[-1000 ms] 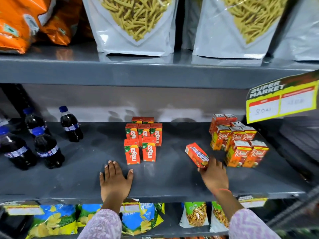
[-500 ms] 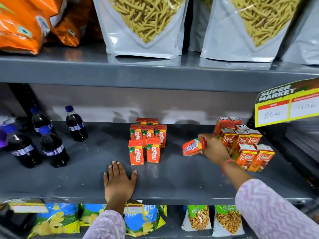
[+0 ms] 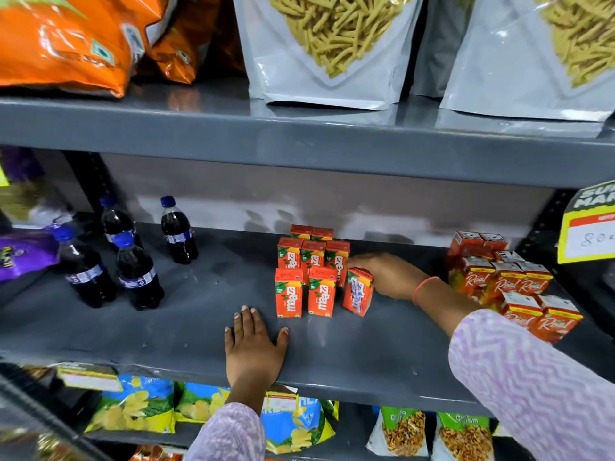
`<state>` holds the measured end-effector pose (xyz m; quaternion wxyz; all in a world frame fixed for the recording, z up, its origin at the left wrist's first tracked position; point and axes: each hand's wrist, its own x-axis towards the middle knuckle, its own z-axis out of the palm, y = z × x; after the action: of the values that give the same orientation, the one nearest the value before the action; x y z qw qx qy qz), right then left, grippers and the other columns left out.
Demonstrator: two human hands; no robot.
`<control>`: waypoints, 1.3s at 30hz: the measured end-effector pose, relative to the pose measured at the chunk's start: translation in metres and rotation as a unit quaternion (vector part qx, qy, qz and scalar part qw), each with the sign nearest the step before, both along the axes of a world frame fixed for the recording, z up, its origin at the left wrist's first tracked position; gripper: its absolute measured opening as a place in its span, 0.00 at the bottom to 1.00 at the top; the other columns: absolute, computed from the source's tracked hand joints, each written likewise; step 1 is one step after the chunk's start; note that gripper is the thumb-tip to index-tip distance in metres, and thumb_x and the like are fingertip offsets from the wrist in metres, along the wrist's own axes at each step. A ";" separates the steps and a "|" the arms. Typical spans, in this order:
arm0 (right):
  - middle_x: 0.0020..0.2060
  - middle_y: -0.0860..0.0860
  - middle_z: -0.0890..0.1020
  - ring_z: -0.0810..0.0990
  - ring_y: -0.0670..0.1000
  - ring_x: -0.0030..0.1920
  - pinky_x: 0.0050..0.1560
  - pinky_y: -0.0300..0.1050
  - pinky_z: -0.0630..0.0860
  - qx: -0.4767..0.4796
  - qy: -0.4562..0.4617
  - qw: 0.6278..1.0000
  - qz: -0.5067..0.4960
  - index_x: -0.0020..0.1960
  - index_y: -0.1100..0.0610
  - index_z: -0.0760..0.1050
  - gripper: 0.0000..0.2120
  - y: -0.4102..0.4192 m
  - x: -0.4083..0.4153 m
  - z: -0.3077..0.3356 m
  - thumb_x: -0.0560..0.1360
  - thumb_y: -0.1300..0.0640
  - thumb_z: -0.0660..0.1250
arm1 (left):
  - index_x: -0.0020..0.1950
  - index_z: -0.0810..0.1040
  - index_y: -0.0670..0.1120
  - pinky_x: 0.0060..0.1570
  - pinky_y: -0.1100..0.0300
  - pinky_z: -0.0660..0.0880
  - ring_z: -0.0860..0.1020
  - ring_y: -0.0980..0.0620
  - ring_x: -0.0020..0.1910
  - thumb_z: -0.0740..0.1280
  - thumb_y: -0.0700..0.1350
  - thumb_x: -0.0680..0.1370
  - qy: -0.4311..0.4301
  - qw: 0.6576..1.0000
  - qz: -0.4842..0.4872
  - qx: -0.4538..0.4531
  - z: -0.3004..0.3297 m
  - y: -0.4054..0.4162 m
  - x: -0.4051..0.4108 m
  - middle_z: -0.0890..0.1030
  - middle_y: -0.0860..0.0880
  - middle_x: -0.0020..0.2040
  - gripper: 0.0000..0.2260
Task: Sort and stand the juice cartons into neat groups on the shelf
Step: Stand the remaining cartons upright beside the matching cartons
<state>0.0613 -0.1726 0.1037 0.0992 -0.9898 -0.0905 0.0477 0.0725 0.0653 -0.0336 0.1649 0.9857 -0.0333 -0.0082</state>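
A group of orange Maaza cartons [image 3: 307,264] stands upright in rows on the middle of the grey shelf [image 3: 186,327]. My right hand [image 3: 386,274] grips one more Maaza carton [image 3: 356,291], which stands slightly tilted at the right end of the front row, its back label toward me. A second group of orange Real cartons [image 3: 509,284] stands at the right of the shelf, behind my right forearm. My left hand [image 3: 253,347] lies flat, fingers apart, on the shelf's front edge and holds nothing.
Several dark cola bottles [image 3: 133,271] stand on the shelf's left. Snack pouches [image 3: 326,44] fill the shelf above, chip bags [image 3: 139,407] the one below. A yellow price sign [image 3: 589,234] hangs at the right edge.
My right hand lifted the lying carton from the shelf's front right, carried it left and stood it beside the front row of Maaza cartons. The left hand stayed put.
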 end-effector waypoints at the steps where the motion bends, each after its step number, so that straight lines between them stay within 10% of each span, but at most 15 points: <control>1: 0.67 0.51 0.75 0.75 0.54 0.65 0.65 0.50 0.73 0.007 0.002 1.000 -0.006 0.68 0.49 0.71 0.21 0.000 0.001 -0.001 0.76 0.61 0.62 | 0.76 0.44 0.43 0.76 0.51 0.43 0.46 0.49 0.77 0.48 0.63 0.78 0.001 1.000 0.000 0.000 0.000 0.000 0.000 0.47 0.46 0.79 0.35; 12: 0.64 0.54 0.78 0.77 0.55 0.60 0.54 0.41 0.72 -0.075 0.053 0.996 -0.020 0.67 0.53 0.73 0.23 -0.002 0.015 0.020 0.74 0.67 0.64 | 0.76 0.44 0.42 0.76 0.51 0.44 0.46 0.49 0.77 0.48 0.63 0.77 0.002 1.000 0.001 0.001 -0.002 -0.001 0.001 0.47 0.46 0.79 0.35; 20: 0.52 0.58 0.82 0.80 0.57 0.50 0.42 0.43 0.70 -0.119 0.030 0.986 -0.114 0.53 0.61 0.77 0.21 0.001 0.014 0.013 0.73 0.43 0.66 | 0.76 0.44 0.43 0.76 0.51 0.44 0.46 0.48 0.77 0.48 0.63 0.77 0.001 1.000 0.001 -0.004 -0.002 0.000 0.002 0.48 0.46 0.79 0.35; 25: 0.66 0.56 0.75 0.73 0.56 0.65 0.66 0.49 0.71 -0.019 0.122 0.986 -0.113 0.68 0.58 0.70 0.25 -0.001 0.011 0.017 0.71 0.60 0.69 | 0.76 0.45 0.43 0.76 0.51 0.44 0.46 0.49 0.77 0.48 0.63 0.77 0.001 1.000 0.001 -0.006 -0.002 -0.001 0.002 0.48 0.46 0.79 0.35; 35: 0.50 0.58 0.84 0.82 0.56 0.50 0.53 0.51 0.78 0.096 -0.013 0.981 -0.168 0.52 0.61 0.80 0.11 -0.003 0.004 -0.014 0.70 0.62 0.70 | 0.76 0.44 0.44 0.76 0.51 0.44 0.46 0.49 0.77 0.50 0.63 0.77 0.012 1.000 0.000 -0.024 0.000 0.001 0.003 0.48 0.47 0.79 0.35; 39: 0.63 0.56 0.78 0.77 0.54 0.63 0.63 0.45 0.72 0.276 -0.020 0.929 -0.246 0.70 0.57 0.67 0.31 -0.010 -0.011 -0.042 0.69 0.59 0.73 | 0.76 0.46 0.46 0.76 0.52 0.45 0.50 0.50 0.77 0.57 0.63 0.75 0.003 0.997 -0.019 -0.081 -0.001 0.006 0.004 0.54 0.48 0.78 0.37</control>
<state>0.0503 -0.1825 0.0615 0.3757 -0.9151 0.1440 -0.0246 0.0769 0.0709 -0.0341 0.2444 0.9682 -0.0522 -0.0117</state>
